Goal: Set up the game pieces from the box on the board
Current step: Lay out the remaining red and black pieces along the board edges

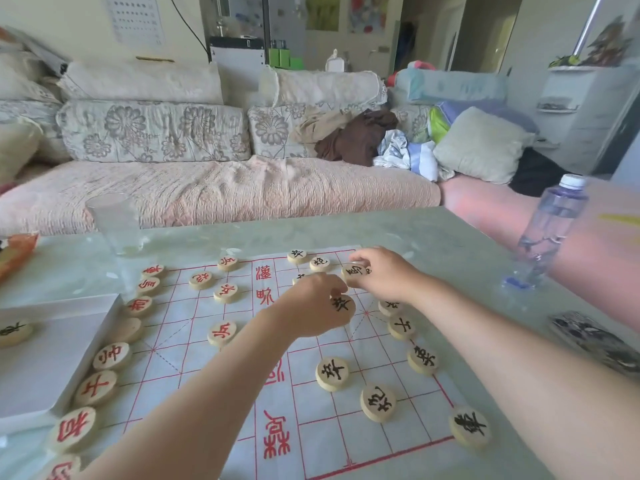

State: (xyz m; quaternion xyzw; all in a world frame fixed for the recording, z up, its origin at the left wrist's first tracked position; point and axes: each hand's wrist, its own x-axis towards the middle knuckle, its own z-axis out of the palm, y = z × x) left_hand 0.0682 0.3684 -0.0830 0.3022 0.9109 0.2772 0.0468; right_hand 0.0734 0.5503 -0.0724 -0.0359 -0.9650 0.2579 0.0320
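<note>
Two hands meet at the far right of the board [166,341]: the left hand [315,303] pinches a black-lettered piece [343,303], the right hand [384,271] grips a second piece [355,271]. One spare piece [14,332] lies in the box [52,368] at left. Forearms [207,403] low over the sheet could knock placed discs [332,373] off their points

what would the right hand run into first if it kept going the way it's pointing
Probably the black-marked piece just past its fingertips, near the far edge of the board. The right hand pinches a second piece; height is unclear, so it could pass over.
</note>
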